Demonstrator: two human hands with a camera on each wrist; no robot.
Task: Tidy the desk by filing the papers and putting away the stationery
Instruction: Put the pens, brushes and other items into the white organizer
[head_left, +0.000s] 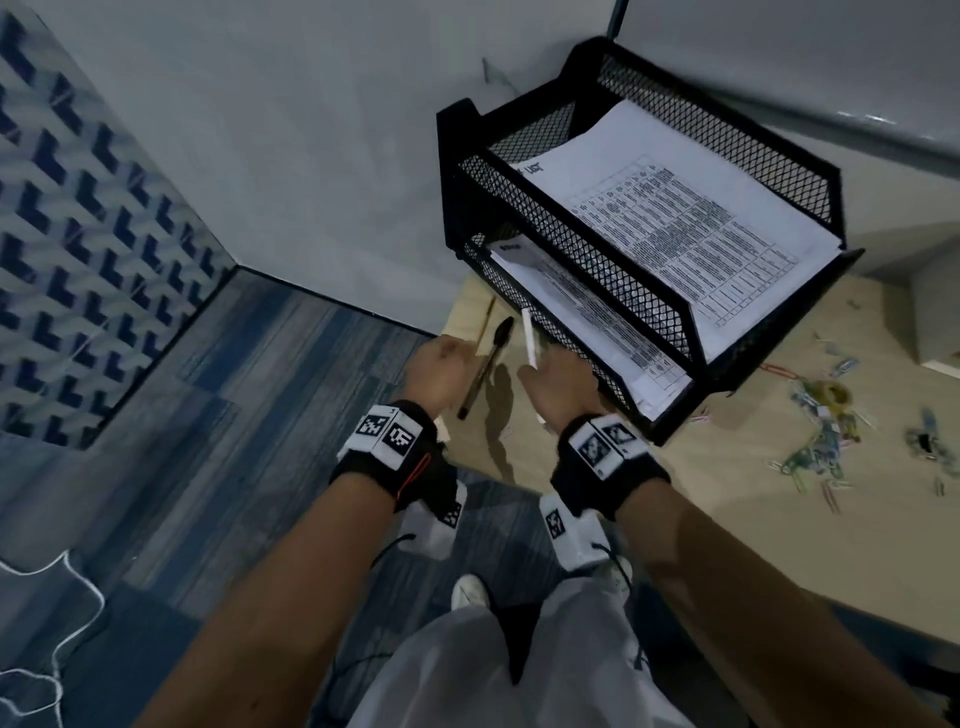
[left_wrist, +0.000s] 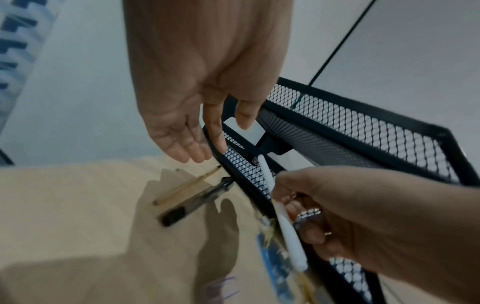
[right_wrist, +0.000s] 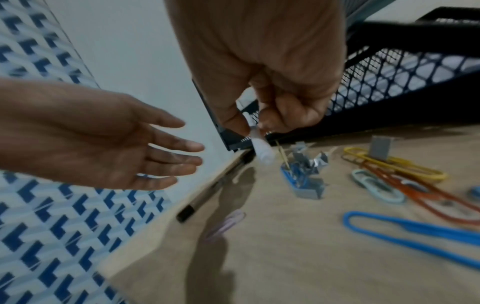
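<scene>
A black mesh two-tier tray (head_left: 597, 249) stands at the desk's left end, with printed papers (head_left: 701, 223) on top and more sheets (head_left: 587, 322) below. My right hand (head_left: 558, 379) pinches a white pen (head_left: 530, 340) beside the tray's lower wall; the right wrist view shows thumb and fingers (right_wrist: 255, 125) round the white pen (right_wrist: 262, 150). My left hand (head_left: 436, 371) hovers open, fingers relaxed (left_wrist: 218, 142), above a black pen (left_wrist: 194, 203) and a thin pencil (left_wrist: 184, 187) lying on the desk by the tray (left_wrist: 363, 127).
Coloured paper clips (head_left: 821, 431) and small metal clips lie scattered over the wooden desk (head_left: 727, 519) to the right. Large clips (right_wrist: 389, 172) and a blue one (right_wrist: 415, 232) lie near my right hand. The desk's left edge drops to blue carpet (head_left: 260, 415).
</scene>
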